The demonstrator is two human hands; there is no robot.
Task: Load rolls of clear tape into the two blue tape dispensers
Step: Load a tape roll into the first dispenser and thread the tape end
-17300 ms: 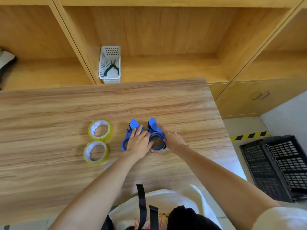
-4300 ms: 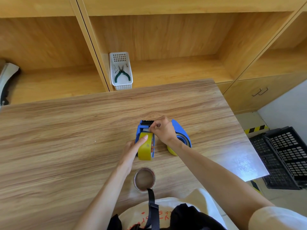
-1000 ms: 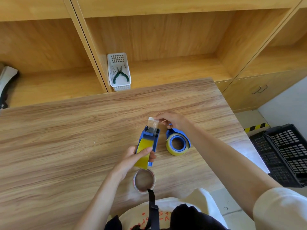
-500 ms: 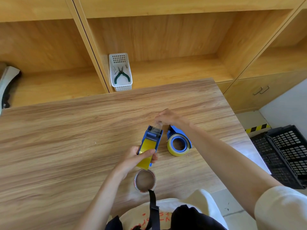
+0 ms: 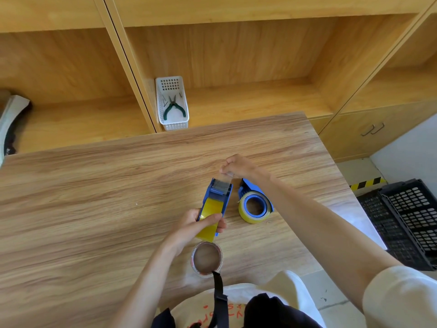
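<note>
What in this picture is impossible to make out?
Head view only:
- Cutter teeth on the held dispenser: too small, and the tape strip covers them.
- Where the right hand pinches the tape end: hidden by its curled fingers.
- Small items beside the pliers in the basket: too small.
- Object at the left edge: cut off by the frame.
- Near rim of the spare roll: hidden by a black strap.
</note>
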